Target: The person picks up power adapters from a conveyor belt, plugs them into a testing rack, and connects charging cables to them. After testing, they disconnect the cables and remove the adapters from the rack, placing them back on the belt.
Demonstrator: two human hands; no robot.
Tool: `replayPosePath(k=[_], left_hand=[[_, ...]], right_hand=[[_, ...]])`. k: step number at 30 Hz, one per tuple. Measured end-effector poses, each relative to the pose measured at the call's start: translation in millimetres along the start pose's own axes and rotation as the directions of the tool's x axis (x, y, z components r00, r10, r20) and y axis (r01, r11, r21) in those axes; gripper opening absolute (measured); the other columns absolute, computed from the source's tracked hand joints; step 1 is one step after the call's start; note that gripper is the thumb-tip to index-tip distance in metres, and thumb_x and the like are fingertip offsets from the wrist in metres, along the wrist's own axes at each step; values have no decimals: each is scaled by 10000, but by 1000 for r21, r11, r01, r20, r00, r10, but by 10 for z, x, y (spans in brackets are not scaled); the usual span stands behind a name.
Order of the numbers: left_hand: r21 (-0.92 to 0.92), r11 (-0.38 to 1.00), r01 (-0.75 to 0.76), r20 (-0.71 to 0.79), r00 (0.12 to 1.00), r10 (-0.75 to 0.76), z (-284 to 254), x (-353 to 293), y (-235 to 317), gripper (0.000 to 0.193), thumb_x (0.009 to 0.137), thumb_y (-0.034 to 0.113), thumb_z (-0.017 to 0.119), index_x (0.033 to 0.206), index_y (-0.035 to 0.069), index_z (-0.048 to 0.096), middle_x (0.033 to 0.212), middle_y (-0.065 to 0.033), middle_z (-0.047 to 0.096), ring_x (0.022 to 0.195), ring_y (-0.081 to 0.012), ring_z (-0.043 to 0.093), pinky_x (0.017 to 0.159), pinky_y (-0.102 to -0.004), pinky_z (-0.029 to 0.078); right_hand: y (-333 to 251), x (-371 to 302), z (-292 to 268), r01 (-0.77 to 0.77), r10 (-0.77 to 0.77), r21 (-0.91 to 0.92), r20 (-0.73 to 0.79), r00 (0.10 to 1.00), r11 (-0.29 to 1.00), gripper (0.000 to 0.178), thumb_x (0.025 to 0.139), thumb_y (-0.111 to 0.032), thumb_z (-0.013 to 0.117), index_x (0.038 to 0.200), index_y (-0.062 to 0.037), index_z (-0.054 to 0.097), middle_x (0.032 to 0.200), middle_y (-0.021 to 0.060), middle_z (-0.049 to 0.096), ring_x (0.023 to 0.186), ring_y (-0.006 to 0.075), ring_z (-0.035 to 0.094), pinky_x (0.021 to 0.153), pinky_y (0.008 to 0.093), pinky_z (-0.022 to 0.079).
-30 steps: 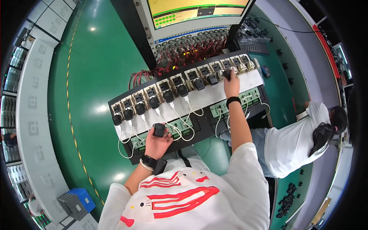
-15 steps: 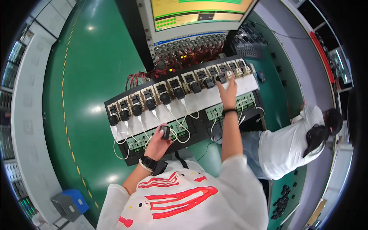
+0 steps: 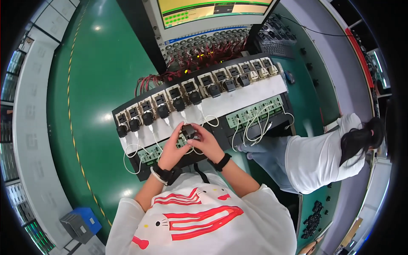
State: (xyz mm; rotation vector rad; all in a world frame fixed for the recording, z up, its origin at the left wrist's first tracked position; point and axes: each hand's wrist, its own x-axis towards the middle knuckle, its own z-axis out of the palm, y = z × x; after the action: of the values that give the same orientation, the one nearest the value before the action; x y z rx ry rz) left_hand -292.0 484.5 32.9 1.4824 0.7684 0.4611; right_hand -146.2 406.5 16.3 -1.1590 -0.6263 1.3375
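Black adapter in front of the torso, over the near part of the white-topped surface. Left hand grip pinches it from the left, right hand grip pinches it from the right; fingertips close together. Any marking on it is too small to tell.

Writing: monitor at top shows yellow and green fields, small text lines, a cluster of green dots; text too small to read. Blue strip under it, print too fine. Grey crate and blue crate at lower left carry pale labels, blurred. Shirt has red stripes and a cartoon print.

Edges/room: sockets line the far edge, more black adapters plugged into most of them; red wires behind. White strip of surface runs between sockets and green circuit boards. White cables loop near the hands and over the near edge. Green floor spreads wide on the left, to a yellow-black line. Right is tighter: co-worker near the front corner, mouse and keyboard past the right end.
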Motion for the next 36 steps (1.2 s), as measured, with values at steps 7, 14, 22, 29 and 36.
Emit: replayPosePath(k=[7,14,22,29,36], left_hand=[[-120,984,131,33,991,-128,-141,-46,-27,632,847,51,566,1426,47,311,1416,-123,399,1250,-251,443,1005,-355,378],[-129,948,290,-35,954,-297,-236,-241,-108,332,890,76,552,1216,18,542,1170,-50,599,1046,-144,563,933,-275,415],[-73,955,286,-52,956,-290,-266,-274,-211,262,882,70,556,1137,15,582,1082,-35,624,1009,-123,569,908,-258,422],[-64,965,254,93,965,-247,-62,-161,-189,237,902,88,529,1119,7,579,1069,-43,623,1010,-128,572,868,-255,443],[-96,961,260,99,963,-250,-102,-288,-128,234,897,94,534,1112,18,590,1042,-39,629,960,-115,575,864,-252,431]], right_hand=[[-570,500,-1074,261,-379,-278,-596,708,924,419,862,-145,624,1237,6,515,1022,42,595,854,116,550,769,238,447],[-920,880,-2716,-14,-587,-671,-658,471,741,411,813,-187,674,1146,36,586,987,194,635,910,313,608,810,357,460],[-810,1204,-2452,-351,-767,-924,-333,548,150,467,727,-151,727,1161,-39,598,952,198,571,881,378,556,800,431,458],[-872,1252,-2462,-506,-554,-815,-568,608,281,484,754,-150,710,1212,-97,565,1081,192,543,969,381,540,852,437,473],[-508,506,-1997,-170,-617,-836,-508,601,522,391,826,-161,622,1172,-1,533,1051,210,585,936,329,583,794,395,476]])
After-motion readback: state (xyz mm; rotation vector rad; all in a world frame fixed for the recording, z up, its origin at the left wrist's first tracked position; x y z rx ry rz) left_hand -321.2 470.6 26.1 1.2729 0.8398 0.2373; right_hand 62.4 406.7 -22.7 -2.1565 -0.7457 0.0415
